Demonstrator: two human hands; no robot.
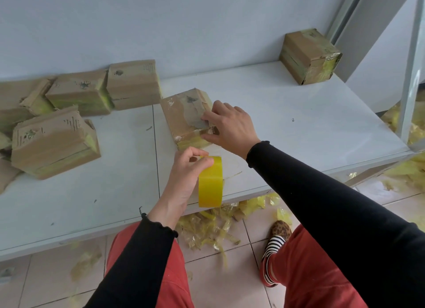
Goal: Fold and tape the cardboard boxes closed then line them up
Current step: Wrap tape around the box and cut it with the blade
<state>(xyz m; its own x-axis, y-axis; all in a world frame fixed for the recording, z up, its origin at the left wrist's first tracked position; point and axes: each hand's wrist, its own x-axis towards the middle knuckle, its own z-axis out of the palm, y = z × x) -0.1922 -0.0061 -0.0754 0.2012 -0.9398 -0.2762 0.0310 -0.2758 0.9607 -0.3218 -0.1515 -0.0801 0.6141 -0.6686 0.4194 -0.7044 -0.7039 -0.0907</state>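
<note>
A small worn cardboard box lies on the white table in front of me. My right hand rests on its near right corner, fingers and thumb pressing the flap edge down. My left hand grips a yellow tape roll, held upright just in front of the box, with a clear strip running from the roll toward the box's front face. One taped box stands alone at the far right against the wall.
Several other cardboard boxes lie in a loose heap at the left of the table. Crumpled yellow tape scraps litter the tiled floor under the table edge and at the right. A metal frame post rises at the right.
</note>
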